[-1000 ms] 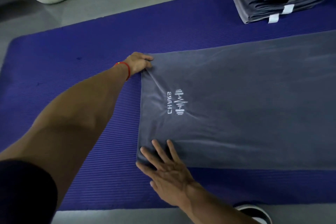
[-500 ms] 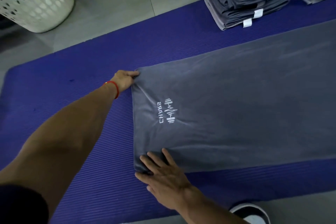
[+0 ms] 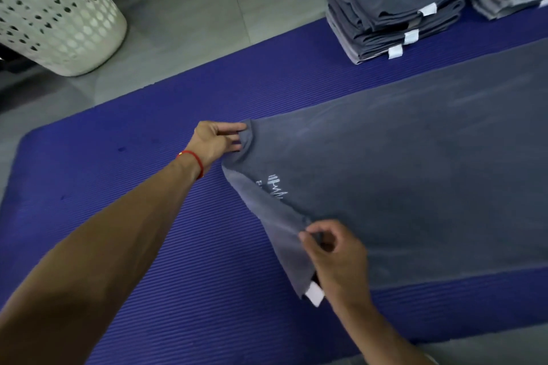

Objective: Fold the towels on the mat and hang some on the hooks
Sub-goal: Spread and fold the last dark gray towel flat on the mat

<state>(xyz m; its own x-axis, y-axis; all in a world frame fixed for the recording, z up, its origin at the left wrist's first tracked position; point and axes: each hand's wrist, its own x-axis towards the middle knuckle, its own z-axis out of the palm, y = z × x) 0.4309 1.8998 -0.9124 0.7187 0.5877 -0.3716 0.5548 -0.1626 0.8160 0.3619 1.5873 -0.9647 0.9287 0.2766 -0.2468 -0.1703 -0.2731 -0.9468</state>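
A grey towel [image 3: 400, 187] lies spread on the blue mat [image 3: 148, 216], its short end raised off the mat. A second ago both corners were still down: the right hand [image 3: 335, 258] lay flat with straight fingers on the near corner, and the left hand [image 3: 216, 142] gripped the far one. Now the left hand pinches the far corner between thumb and fingers, and the right hand, fingers curled, pinches the near edge a little above the corner. Between the hands the edge has turned over, showing the paler underside and half covering the white logo [image 3: 275, 190]. A white tag [image 3: 315, 296] hangs at the near corner.

This reads as the smoothing step finished and the first fold begun; presumably the raised end will be carried across toward the far end of the towel.

Two stacks of folded towels [image 3: 394, 9] sit at the mat's far edge, so part of the folding appears done. A perforated white basket [image 3: 59, 15] stands on the floor [image 3: 192, 9] beyond the mat.

Hidden or unclear: the towel's right end runs out of view, so its full length cannot be judged. The second stack is cut off at the upper right. The logo lettering is partly folded under and unreadable. No hooks are in view. The right hand's fingertips are partly hidden by cloth.
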